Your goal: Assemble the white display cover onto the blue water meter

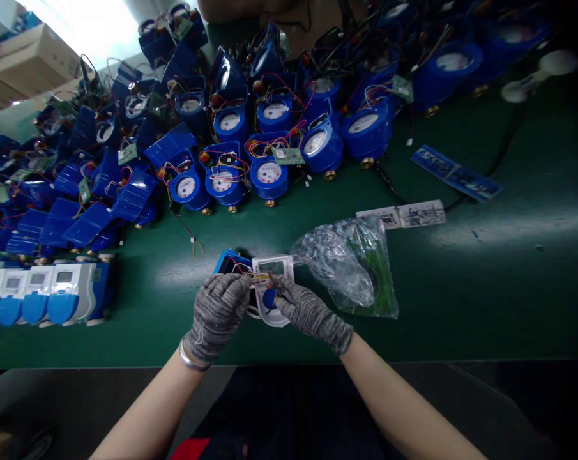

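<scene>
- Blue-and-white plastic water meter with a small grey display window (269,281) is lying on the green table mat (485,287) at lower centre of the frame, thin red and yellow wires (250,273) crossing its top.
- Left hand in a grey knitted glove (219,313) is gripping the meter's left side, fingers curled over the blue casing; a silver bangle (193,361) is sitting at the wrist.
- Right hand in a matching grey glove (310,313) is pinching at the wires on the meter's face, fingertips closed together just beside the left hand.
- Clear crinkled plastic bag with small parts and green pieces inside (350,268) is lying just right of the meter.
- White printed paper strip (403,216) is resting beyond the bag, and a blue printed strip (454,172) farther right.
- Finished white-and-blue meters in a row (39,291) are standing at the left edge.
- Open blue meters with round dials and loose wiring (250,140) are piling across the upper half of the frame.
- Brown cardboard boxes (25,64) are sitting at upper left.
</scene>
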A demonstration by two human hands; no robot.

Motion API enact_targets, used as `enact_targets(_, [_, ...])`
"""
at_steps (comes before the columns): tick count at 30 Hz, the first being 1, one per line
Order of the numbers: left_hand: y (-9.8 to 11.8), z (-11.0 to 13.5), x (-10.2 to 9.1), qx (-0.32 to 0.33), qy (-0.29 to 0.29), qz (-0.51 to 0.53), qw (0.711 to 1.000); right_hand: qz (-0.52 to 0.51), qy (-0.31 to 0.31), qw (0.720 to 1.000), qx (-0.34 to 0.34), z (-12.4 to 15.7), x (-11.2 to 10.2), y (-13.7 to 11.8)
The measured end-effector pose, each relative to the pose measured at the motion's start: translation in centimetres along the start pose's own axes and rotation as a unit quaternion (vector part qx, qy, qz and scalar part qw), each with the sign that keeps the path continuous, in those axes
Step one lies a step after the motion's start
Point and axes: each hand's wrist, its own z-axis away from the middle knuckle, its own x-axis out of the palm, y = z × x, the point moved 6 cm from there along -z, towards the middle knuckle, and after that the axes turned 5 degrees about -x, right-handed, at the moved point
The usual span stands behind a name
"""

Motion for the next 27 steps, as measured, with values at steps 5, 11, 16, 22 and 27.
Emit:
enact_targets(5, [-3.4, -0.8, 2.6, -0.159, 0.048, 0.101, 0.981, 0.042, -0.028, 0.998, -0.032, -0.5, 0.0, -0.5])
enact_targets(11, [-6.1, -5.3, 6.5, -0.2, -0.05, 0.208, 0.956, 0.114, 0.007, 0.993, -0.003, 0.4, -1.6, 0.4])
enact_targets(16, [-5.3, -3.2, 0.7, -0.188, 0.027, 0.142, 0.971, 0.2, 0.062, 0.977, 0.03, 0.9, -2.5, 3.1])
enact_targets(22, [-1.5, 0.1, 0.9, -0.125, -0.046, 0.066, 0.989, 0.103, 0.114, 0.987, 0.041, 0.8, -2.7, 2.0])
enact_targets(27, [-1.8, -2.1, 4.4, -0.043, -0.14, 0.009, 0.989, 0.067, 0.104, 0.991, 0.043, 0.2, -2.0, 1.2])
